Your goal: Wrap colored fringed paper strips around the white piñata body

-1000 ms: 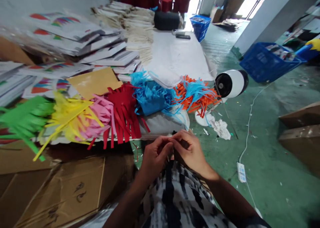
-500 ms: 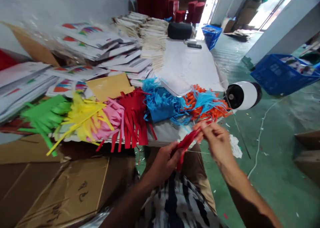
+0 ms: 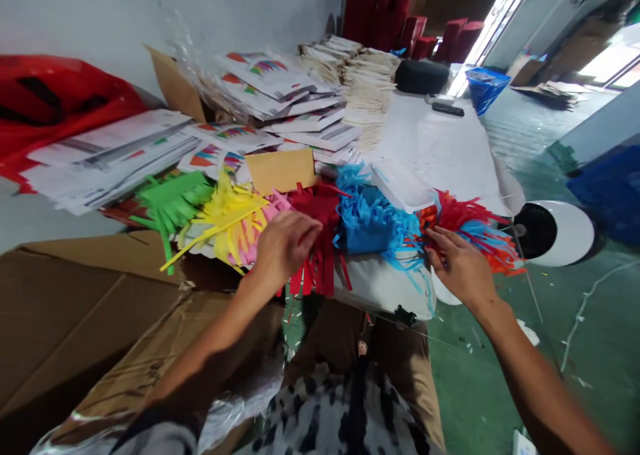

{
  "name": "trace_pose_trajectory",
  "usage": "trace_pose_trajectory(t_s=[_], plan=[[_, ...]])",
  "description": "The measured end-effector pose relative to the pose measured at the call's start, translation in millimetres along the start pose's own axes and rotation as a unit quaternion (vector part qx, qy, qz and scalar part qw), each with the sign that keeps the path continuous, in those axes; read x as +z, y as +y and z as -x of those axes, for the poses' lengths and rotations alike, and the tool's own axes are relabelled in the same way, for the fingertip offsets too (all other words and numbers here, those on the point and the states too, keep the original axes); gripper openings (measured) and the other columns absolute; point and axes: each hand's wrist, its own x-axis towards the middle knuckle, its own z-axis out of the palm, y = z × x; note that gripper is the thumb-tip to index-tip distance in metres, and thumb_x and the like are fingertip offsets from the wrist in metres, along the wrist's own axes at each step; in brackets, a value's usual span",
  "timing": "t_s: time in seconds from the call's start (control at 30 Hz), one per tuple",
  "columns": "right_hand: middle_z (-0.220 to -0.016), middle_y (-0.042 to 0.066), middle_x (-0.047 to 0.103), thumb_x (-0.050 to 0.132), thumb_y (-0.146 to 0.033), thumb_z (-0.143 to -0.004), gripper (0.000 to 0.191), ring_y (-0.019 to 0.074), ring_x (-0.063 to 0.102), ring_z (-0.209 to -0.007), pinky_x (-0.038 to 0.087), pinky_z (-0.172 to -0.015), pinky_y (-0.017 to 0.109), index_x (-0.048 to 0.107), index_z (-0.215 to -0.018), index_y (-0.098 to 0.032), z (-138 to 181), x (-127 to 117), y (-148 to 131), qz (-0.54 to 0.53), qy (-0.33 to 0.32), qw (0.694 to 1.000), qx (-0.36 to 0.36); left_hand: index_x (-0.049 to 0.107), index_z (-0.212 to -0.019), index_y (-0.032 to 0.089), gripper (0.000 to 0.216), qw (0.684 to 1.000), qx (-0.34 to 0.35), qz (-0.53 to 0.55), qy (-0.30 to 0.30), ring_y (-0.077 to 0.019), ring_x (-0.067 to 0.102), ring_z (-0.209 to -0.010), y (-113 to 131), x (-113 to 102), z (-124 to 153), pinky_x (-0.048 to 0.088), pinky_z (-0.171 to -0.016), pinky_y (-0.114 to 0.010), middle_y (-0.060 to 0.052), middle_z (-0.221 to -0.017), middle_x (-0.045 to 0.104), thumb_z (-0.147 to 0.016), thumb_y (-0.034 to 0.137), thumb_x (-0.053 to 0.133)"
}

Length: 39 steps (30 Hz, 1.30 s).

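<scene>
My left hand (image 3: 286, 245) hovers over the pink fringed tissue (image 3: 277, 207) and the left side of the dark red fringed tissue (image 3: 320, 208). Its fingers and thumb are drawn together, and what they pinch, if anything, is hidden. At the right end of the row, my right hand (image 3: 463, 268) has its fingers stretched out, fingertips at the rolled ends of the orange tassels (image 3: 427, 218). Just beyond it a red tassel (image 3: 465, 208) lies on top of blue and orange strands. Between the hands sits blue fringed tissue (image 3: 370, 232).
Yellow (image 3: 227, 218) and green fringed tissue (image 3: 177, 198) lie left. Behind are a tan envelope (image 3: 280, 170), a clear plastic tray (image 3: 400, 183) and stacked printed packets (image 3: 265, 75). A cardboard box (image 3: 75, 295) stands below left; a white round fan-like object (image 3: 560, 233) stands right.
The red tassel that was between both hands now lies on the orange and blue pile at right. My left hand has moved left to the pink tissue. The view has shifted left.
</scene>
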Motion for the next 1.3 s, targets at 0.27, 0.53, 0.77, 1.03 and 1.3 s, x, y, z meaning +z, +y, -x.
trace_pose_trajectory(t_s=[0.27,0.53,0.77,1.03,1.3], plan=[[-0.138,0.013,0.070,0.055,-0.023,-0.095,0.040,0.0326,0.069,-0.117,0.056,-0.098,0.048,0.072,-0.131,-0.016,-1.4,-10.8,-21.1,0.040,0.003,0.999,0.027,0.075,-0.126,0.023,0.040,0.990,-0.014,-0.081,-0.115,-0.0330,0.064,-0.119,-77.3,23.6,-80.3,0.046,-0.101,-0.045,-0.010,-0.123,0.077,-0.091,0.044,0.074],[-0.153,0.019,0.059,0.052,-0.008,-0.091,0.052,0.0315,0.062,-0.133,0.051,-0.112,0.045,0.064,-0.142,-0.010,-5.6,5.7,-31.2,0.005,-0.066,0.998,0.010,0.080,-0.101,0.026,0.023,0.999,0.005,0.006,-0.052,-0.0318,0.067,-0.101,-80.2,30.6,-82.3,0.047,-0.093,-0.043,-0.008,-0.103,0.079,-0.083,0.037,0.075],[-0.148,0.020,0.061,0.052,-0.012,-0.097,0.040,0.0320,0.058,-0.131,0.045,-0.105,0.044,0.065,-0.134,-0.012,-17.0,5.1,-40.2,0.069,-0.134,0.989,-0.005,0.081,-0.100,0.027,0.022,0.997,-0.029,0.051,-0.048,-0.0274,0.071,-0.090,-70.0,22.4,-75.0,0.048,-0.084,-0.035,-0.004,-0.100,0.081,-0.085,0.040,0.071],[-0.098,0.014,0.074,0.065,-0.012,-0.084,0.020,0.0299,0.059,-0.102,0.035,-0.098,0.046,0.072,-0.102,-0.014,9.3,-19.3,-25.2,0.093,-0.167,0.979,-0.064,0.081,-0.109,0.024,0.026,0.994,-0.052,0.062,-0.072,-0.0212,0.072,-0.092,-64.8,15.4,-71.1,0.046,-0.081,-0.028,0.001,-0.108,0.082,-0.089,0.039,0.073],[-0.108,0.012,0.074,0.050,-0.016,-0.103,0.023,0.0260,0.058,-0.109,0.038,-0.102,0.041,0.072,-0.107,-0.017,-15.1,-13.9,-48.3,0.066,-0.131,0.986,-0.084,0.083,-0.105,0.030,0.026,0.994,-0.084,0.035,-0.064,-0.0212,0.073,-0.088,-71.0,15.5,-71.4,0.045,-0.073,-0.025,0.005,-0.106,0.084,-0.086,0.043,0.072]])
